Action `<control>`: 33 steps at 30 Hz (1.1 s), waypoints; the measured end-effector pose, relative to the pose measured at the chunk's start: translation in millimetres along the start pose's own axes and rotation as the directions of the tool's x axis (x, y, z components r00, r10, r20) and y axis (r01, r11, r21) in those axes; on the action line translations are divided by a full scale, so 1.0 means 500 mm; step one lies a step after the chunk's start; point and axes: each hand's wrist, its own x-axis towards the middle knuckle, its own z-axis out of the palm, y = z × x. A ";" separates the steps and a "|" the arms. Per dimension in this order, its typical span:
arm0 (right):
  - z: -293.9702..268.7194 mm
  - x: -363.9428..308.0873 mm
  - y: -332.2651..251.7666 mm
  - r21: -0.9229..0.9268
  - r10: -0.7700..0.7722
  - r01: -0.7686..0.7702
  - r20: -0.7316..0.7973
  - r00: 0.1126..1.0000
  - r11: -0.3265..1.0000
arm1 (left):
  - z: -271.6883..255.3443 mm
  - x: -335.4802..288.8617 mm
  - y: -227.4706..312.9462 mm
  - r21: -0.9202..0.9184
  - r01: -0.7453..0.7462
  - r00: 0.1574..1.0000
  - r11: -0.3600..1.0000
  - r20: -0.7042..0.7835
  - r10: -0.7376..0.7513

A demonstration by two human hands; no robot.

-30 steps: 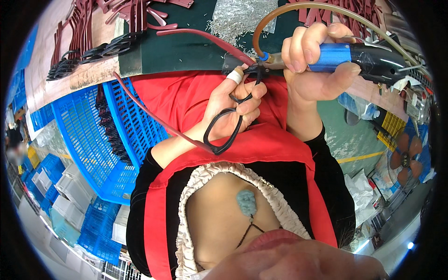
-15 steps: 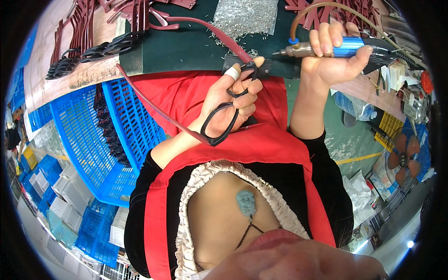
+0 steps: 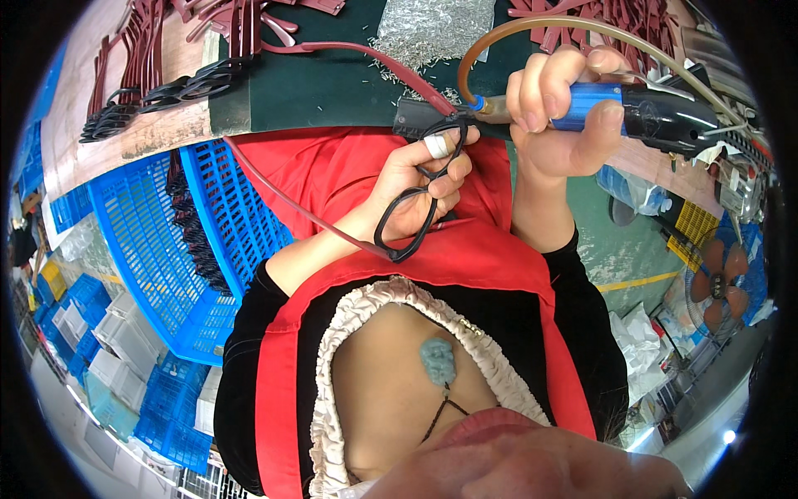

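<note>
Leftmost, we see a blue crate (image 3: 150,249) standing below the workbench (image 3: 332,83), with dark strips heaped in it. On the workbench above the crate lie black loops (image 3: 158,91) and dark red straps (image 3: 158,33). Toward the workbench edge, our left hand (image 3: 416,187) is curled shut around black scissors (image 3: 416,208), its taped finger through the upper ring, the blades touching a black strip end (image 3: 420,116) at the edge. A thin red cord (image 3: 291,200) runs from the hand back toward the crate. Just right of the scissors, our right hand (image 3: 561,112) grips a blue tool (image 3: 632,108), its tip beside the strip; a brown hose (image 3: 532,29) arches over the workbench. Farther right stands a fan (image 3: 723,279).
</note>
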 end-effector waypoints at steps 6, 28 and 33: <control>0.004 0.005 -0.002 -0.040 0.042 -0.042 0.020 0.999 0.998 | -0.003 0.004 -0.002 0.005 0.023 0.998 1.000 0.059 -0.023; -0.126 0.036 -0.074 -0.168 -0.090 0.017 -0.433 0.897 0.986 | 0.003 0.013 -0.009 0.044 0.000 1.000 0.999 0.019 -0.001; -0.124 0.032 -0.058 -0.159 -0.068 -0.007 -0.463 0.884 0.987 | 0.018 -0.001 0.001 0.173 0.038 0.999 0.984 0.019 -0.042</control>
